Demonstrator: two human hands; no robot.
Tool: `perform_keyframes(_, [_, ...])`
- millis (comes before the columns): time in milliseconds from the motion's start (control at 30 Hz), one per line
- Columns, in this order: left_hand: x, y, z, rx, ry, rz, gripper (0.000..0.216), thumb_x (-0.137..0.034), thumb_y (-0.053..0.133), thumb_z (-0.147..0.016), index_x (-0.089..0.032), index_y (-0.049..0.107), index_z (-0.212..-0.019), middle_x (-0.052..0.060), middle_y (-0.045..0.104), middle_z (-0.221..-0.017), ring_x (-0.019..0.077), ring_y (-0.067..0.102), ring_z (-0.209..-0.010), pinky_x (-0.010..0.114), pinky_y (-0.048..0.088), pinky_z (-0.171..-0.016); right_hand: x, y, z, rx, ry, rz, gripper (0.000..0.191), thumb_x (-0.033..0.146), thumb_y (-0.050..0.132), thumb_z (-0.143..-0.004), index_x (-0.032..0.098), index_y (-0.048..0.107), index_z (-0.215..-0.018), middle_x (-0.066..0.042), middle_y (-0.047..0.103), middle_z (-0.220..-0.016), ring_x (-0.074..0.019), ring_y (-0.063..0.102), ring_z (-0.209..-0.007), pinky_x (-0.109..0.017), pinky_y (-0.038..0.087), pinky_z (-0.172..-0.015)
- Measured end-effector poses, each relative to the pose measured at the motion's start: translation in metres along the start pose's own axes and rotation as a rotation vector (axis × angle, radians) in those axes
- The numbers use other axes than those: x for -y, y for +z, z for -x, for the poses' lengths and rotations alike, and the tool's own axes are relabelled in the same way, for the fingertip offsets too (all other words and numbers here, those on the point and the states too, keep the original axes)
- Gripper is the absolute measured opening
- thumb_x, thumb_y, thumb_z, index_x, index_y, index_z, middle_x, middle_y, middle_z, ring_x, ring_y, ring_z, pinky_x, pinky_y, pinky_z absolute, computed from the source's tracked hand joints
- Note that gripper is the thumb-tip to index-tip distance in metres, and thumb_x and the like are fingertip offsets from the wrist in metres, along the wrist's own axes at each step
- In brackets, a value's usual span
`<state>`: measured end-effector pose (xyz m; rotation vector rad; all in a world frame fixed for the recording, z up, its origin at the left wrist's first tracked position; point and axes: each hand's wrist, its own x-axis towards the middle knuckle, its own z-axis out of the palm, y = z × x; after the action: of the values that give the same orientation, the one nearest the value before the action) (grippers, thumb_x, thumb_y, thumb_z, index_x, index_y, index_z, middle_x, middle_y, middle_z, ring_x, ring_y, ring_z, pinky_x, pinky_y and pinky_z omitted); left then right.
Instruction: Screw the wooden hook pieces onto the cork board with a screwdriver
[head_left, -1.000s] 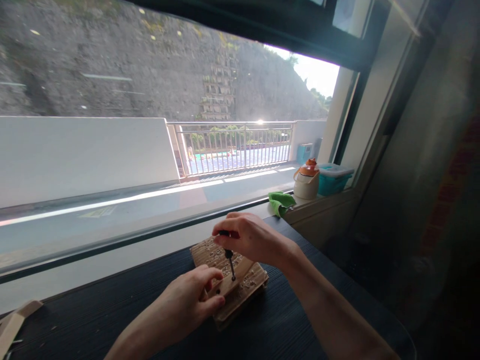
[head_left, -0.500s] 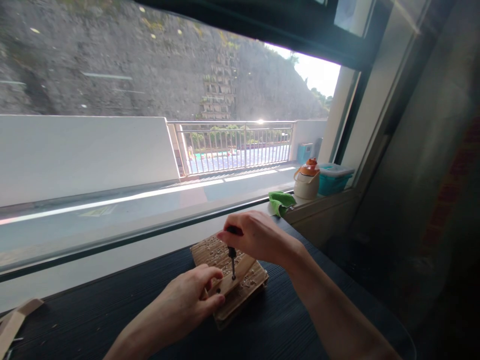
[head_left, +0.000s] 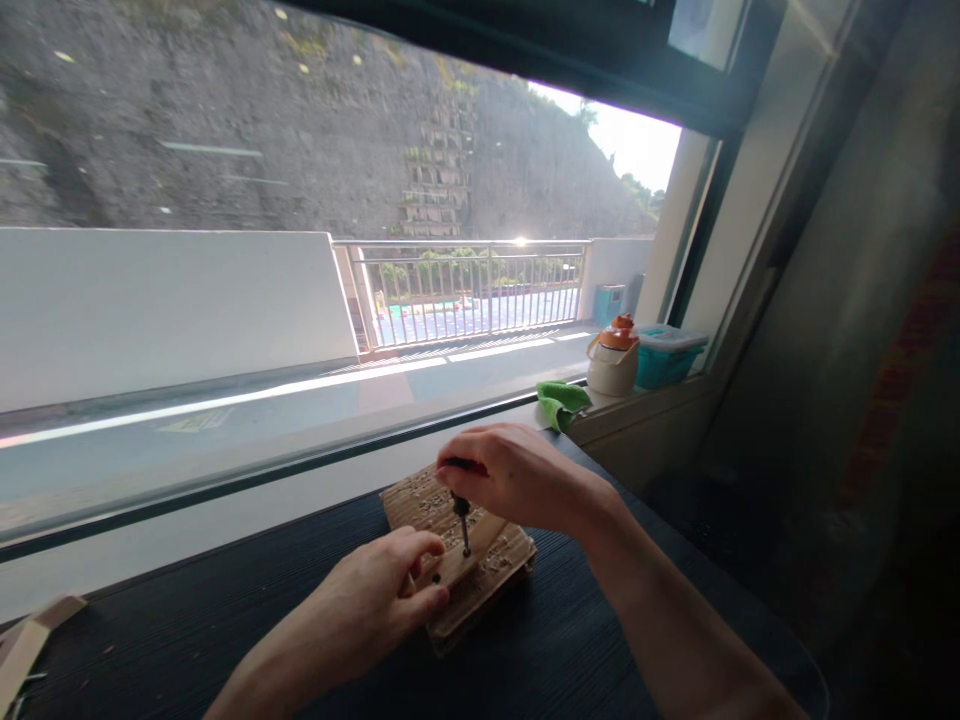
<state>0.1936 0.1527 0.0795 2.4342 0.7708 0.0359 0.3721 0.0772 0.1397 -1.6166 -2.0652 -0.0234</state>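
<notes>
My right hand (head_left: 517, 475) is closed around the dark handle of a screwdriver (head_left: 461, 507), most of the handle hidden by the fingers. Its thin shaft leans slightly, with the tip down on a light wooden strip (head_left: 454, 568) at a dark round spot. A second dark spot shows nearer the strip's left end. With thumb and fingers on either side, my left hand (head_left: 386, 585) grips that end. Beneath the strip lies a piece of corrugated cardboard (head_left: 491, 592), scattered with pale shavings.
The work lies on a black table (head_left: 300, 590) beside a large window. Wooden pieces (head_left: 30, 645) sit at the left edge. By the sill are a green cloth (head_left: 561, 402), a cream bottle with orange lid (head_left: 612, 370) and a teal box (head_left: 667, 360).
My right hand has turned slightly and the screwdriver's handle has tipped a little to the left, its tip staying at the same spot. My left hand keeps its hold.
</notes>
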Motion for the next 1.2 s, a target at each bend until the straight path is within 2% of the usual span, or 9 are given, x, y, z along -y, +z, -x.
perform_keyframes(133, [0.0, 0.0, 0.0, 0.002, -0.004, 0.009, 0.022, -0.04, 0.053, -0.078, -0.028, 0.062, -0.094, -0.003, 0.062, -0.086, 0.0146, 0.056, -0.076, 0.024, 0.039, -0.066, -0.003, 0.004, -0.003, -0.009, 0.055, -0.011, 0.028, 0.04, 0.048, -0.086, 0.018, 0.065, -0.081, 0.001, 0.059, -0.063, -0.0086, 0.048, -0.059, -0.023, 0.025, -0.055])
perform_keyframes(333, [0.003, 0.002, -0.002, -0.007, -0.008, -0.006, 0.026, -0.041, 0.053, -0.076, -0.026, 0.062, -0.097, -0.002, 0.062, -0.087, 0.015, 0.057, -0.075, 0.024, 0.039, -0.066, -0.003, 0.01, -0.004, -0.045, 0.111, 0.086, 0.034, 0.046, 0.047, -0.084, 0.018, 0.06, -0.071, 0.001, 0.053, -0.056, -0.0093, 0.043, -0.054, -0.024, 0.021, -0.052])
perform_keyframes(533, [0.001, 0.001, -0.001, -0.013, -0.011, -0.016, 0.024, -0.041, 0.053, -0.077, -0.026, 0.062, -0.094, -0.002, 0.063, -0.085, 0.015, 0.056, -0.076, 0.024, 0.038, -0.065, 0.001, 0.003, 0.002, -0.001, 0.037, 0.022, 0.025, 0.042, 0.05, -0.083, 0.022, 0.065, -0.084, 0.002, 0.06, -0.066, -0.0092, 0.048, -0.061, -0.023, 0.024, -0.056])
perform_keyframes(667, [-0.001, 0.001, 0.0, -0.009, -0.022, -0.01, 0.024, -0.041, 0.053, -0.076, -0.027, 0.062, -0.093, -0.002, 0.062, -0.085, 0.0152, 0.056, -0.075, 0.024, 0.038, -0.065, 0.001, 0.0, 0.002, 0.039, 0.002, -0.022, 0.023, 0.037, 0.049, -0.085, 0.02, 0.065, -0.084, 0.001, 0.06, -0.067, -0.0079, 0.047, -0.061, -0.022, 0.024, -0.055])
perform_keyframes(900, [0.001, 0.002, -0.001, -0.021, -0.014, -0.011, 0.024, -0.041, 0.053, -0.077, -0.027, 0.062, -0.094, -0.002, 0.062, -0.086, 0.0153, 0.056, -0.075, 0.023, 0.038, -0.064, 0.003, 0.005, -0.002, 0.034, 0.072, 0.016, 0.034, 0.048, 0.049, -0.083, 0.018, 0.062, -0.075, 0.002, 0.052, -0.056, -0.0078, 0.04, -0.053, -0.023, 0.021, -0.052])
perform_keyframes(1067, [0.002, 0.003, -0.001, -0.023, -0.006, -0.025, 0.022, -0.041, 0.053, -0.077, -0.026, 0.061, -0.09, -0.002, 0.063, -0.085, 0.0152, 0.056, -0.074, 0.023, 0.038, -0.064, 0.008, 0.008, -0.002, 0.013, 0.1, 0.114, 0.03, 0.041, 0.047, -0.084, 0.019, 0.062, -0.072, 0.001, 0.054, -0.058, -0.0097, 0.044, -0.055, -0.024, 0.021, -0.053])
perform_keyframes(1200, [0.001, 0.002, 0.0, -0.011, -0.019, -0.016, 0.025, -0.042, 0.052, -0.077, -0.027, 0.062, -0.095, -0.002, 0.064, -0.087, 0.0155, 0.057, -0.076, 0.024, 0.039, -0.066, 0.007, 0.001, 0.002, 0.02, 0.079, 0.067, 0.026, 0.042, 0.049, -0.082, 0.021, 0.064, -0.082, 0.001, 0.059, -0.065, -0.0099, 0.048, -0.058, -0.023, 0.024, -0.055])
